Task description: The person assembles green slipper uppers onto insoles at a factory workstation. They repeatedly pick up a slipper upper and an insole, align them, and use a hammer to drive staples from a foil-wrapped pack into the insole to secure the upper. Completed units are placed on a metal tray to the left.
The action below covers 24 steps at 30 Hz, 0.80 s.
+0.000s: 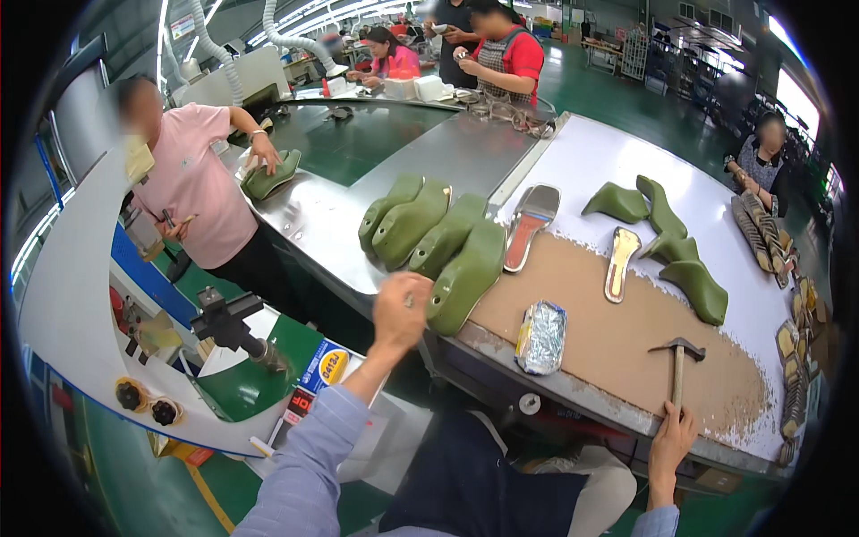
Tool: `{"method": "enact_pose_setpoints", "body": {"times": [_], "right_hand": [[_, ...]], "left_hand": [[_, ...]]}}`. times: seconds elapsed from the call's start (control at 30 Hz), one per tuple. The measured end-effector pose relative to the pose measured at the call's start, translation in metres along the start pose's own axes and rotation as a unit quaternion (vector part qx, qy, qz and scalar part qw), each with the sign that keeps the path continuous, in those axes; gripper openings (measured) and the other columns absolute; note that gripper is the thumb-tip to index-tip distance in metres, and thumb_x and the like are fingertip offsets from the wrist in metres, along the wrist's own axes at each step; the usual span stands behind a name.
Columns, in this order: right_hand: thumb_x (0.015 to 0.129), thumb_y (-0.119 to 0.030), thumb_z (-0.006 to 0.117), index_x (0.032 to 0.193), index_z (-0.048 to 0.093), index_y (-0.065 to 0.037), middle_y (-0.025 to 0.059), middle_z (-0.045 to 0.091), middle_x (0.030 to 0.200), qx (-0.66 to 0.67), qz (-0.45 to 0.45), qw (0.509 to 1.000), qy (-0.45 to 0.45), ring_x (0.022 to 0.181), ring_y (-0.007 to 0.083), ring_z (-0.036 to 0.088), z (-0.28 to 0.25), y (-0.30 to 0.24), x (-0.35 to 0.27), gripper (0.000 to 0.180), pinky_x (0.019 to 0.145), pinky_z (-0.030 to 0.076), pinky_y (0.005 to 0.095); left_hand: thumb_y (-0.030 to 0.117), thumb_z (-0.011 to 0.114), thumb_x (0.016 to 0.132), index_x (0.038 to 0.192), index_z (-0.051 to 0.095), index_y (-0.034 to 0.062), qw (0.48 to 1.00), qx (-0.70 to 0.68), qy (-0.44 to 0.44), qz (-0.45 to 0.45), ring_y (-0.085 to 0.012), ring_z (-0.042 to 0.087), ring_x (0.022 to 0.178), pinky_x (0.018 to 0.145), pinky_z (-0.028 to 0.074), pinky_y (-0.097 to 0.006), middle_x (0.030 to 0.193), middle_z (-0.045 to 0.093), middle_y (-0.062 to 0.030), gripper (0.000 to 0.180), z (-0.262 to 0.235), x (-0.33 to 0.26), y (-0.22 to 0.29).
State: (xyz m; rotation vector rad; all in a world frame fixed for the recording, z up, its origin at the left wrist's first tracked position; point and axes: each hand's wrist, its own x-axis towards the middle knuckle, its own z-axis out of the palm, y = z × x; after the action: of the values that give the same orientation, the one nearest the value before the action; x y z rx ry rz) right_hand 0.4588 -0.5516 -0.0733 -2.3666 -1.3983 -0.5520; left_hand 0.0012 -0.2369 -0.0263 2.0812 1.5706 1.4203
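Note:
My left hand (400, 313) is raised beside the near end of a row of green shoe lasts (470, 276), its fingers curled. Something small and greyish shows at the fingers, too blurred to name. At the table's near edge my right hand (673, 440) has its fingers round the handle end of a claw hammer (677, 371), whose head lies on the brown board. Between the hands sits a foil-and-plastic-wrapped packet (541, 338). Beyond it lie a pale insole piece (621, 264) and a reddish-brown sole piece with a grey front (531, 228).
More green lasts (698, 288) lie on the white part of the worktable (591, 148). Stacked sole pieces (792, 394) line its right edge. At left stands a white machine with a black clamp (228, 318). A co-worker in pink (201, 188) handles another green last; other people work behind.

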Motion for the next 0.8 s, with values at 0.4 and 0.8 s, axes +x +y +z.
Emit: {"method": "enact_pose_setpoints", "body": {"times": [0.4,0.8], "right_hand": [[0.099,-0.005,0.056,0.118,0.066,-0.008,0.0220,0.056,0.121,-0.010,0.025,0.999,-0.024,0.111,0.0402,0.055,-0.002,-0.008,0.001,0.022,0.094,0.042,0.0472],[0.094,-0.004,0.058,0.118,0.066,-0.010,0.0211,0.056,0.123,0.004,0.031,0.999,-0.036,0.115,0.0402,0.052,-0.006,-0.012,0.006,0.026,0.095,0.040,0.0495]], "left_hand": [[0.043,0.088,0.068,0.108,0.061,0.0005,0.981,0.155,0.077,-0.092,-0.0390,0.055,0.115,0.094,0.049,-0.047,0.128,0.051,-0.0190,0.064,0.015,0.110,-0.111],[0.037,0.080,0.082,0.125,0.053,0.0020,0.965,0.143,0.201,-0.088,-0.0378,0.048,0.127,0.106,0.040,-0.049,0.133,0.050,-0.0202,0.062,0.009,0.170,-0.136]]}}
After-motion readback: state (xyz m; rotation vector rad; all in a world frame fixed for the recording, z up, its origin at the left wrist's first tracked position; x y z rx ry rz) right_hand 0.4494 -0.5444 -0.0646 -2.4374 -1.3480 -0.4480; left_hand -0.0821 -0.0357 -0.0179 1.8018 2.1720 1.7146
